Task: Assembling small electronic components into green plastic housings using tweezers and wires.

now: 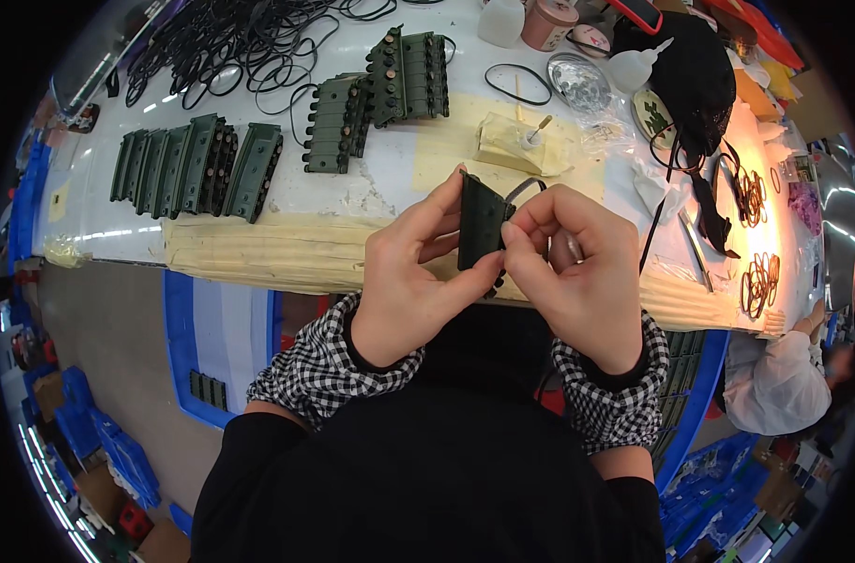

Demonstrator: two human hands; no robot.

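My left hand (404, 272) grips a dark green plastic part (481, 220) with small round wheels, held upright between fingers and thumb above the table's front edge. At its right side, my right hand (582, 267) is closed, thumb and forefinger pinching at the edge. A black rubber band (529, 185) arches from the part to these fingers; what lies under the fingertips is hidden. Left of my hands stands a row of similar green wheeled parts (179, 169). Farther back are more wheeled parts (338, 122) in two groups. A heap of black rubber bands (230, 42) lies behind them.
Beyond my hands sits a yellowish block (521, 150) with a stick. Back right are a pink tub (549, 23), a foil-like dish (579, 80) and a black cloth (680, 75). Tweezers (696, 249) lie at right. A blue tray (179, 347) sits below; another person's sleeve (779, 385) shows right.
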